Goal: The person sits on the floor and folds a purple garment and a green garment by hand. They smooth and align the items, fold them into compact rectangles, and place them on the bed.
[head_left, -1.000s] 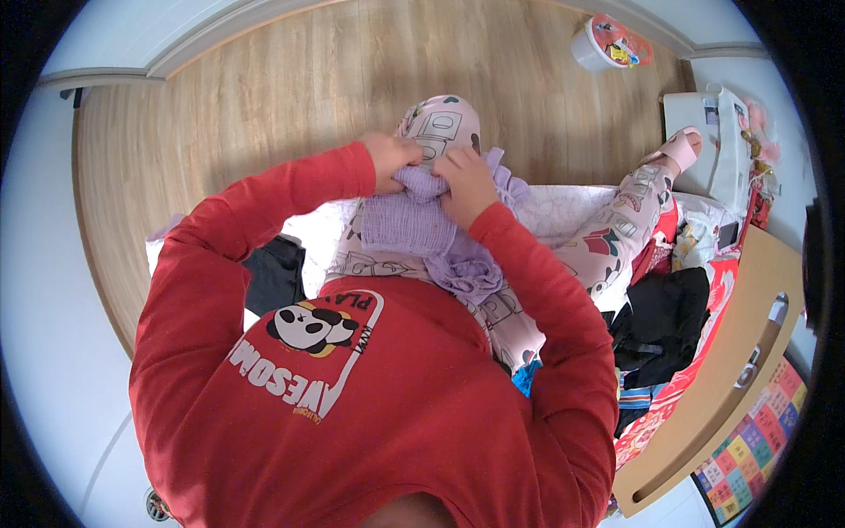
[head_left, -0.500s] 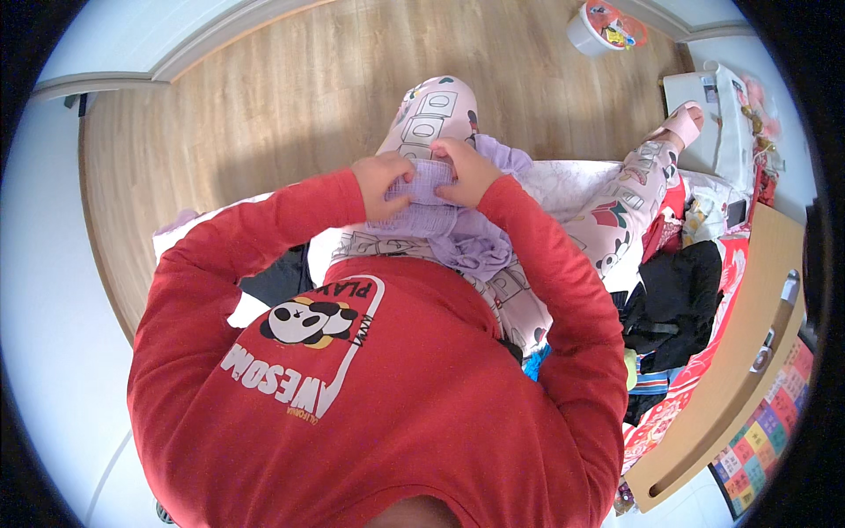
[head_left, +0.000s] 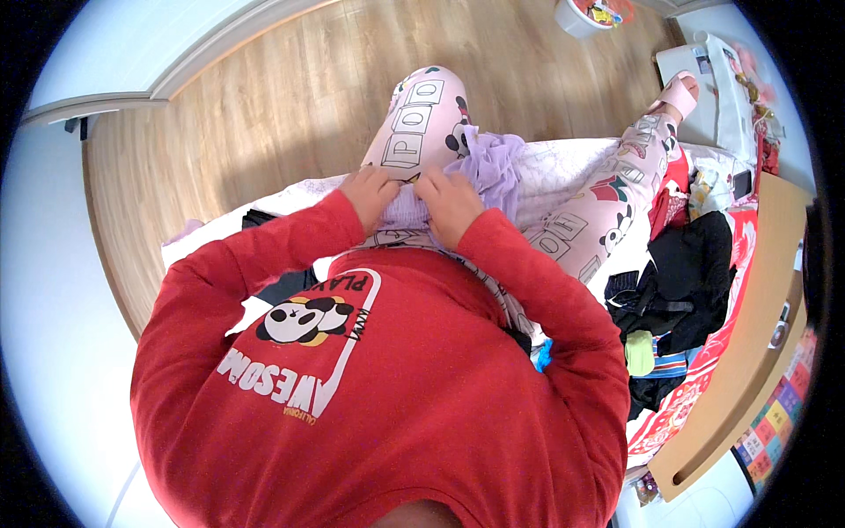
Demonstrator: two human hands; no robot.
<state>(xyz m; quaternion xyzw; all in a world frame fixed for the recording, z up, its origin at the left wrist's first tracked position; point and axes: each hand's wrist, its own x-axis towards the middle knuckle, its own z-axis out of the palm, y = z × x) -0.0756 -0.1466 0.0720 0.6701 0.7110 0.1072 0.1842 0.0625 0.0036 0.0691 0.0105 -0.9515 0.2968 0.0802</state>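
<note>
A light purple garment (head_left: 407, 211) with a finely gathered, elastic-looking section lies across my lap, over the pink printed trousers (head_left: 414, 132). Its loose, ruffled part (head_left: 493, 167) bunches up beyond my right hand, against the thigh. My left hand (head_left: 370, 195) has its fingers curled down on the left edge of the gathered section. Close beside it, my right hand (head_left: 447, 207) grips the cloth with bent fingers, back of the hand up. The fingertips of both hands are partly hidden in the fabric.
I sit on a bed with a white patterned sheet (head_left: 563, 163). At the right lie black clothes (head_left: 691, 264), a lime-green piece (head_left: 640, 354) and a red patterned cover (head_left: 669, 431), bordered by a wooden board (head_left: 739, 414). A white bucket (head_left: 576, 18) of colourful items stands on the wooden floor.
The gathered section, spread between my hands before, is now lower and mostly covered by them. My hands have turned backs up, and the ruffled part shows higher on the right.
</note>
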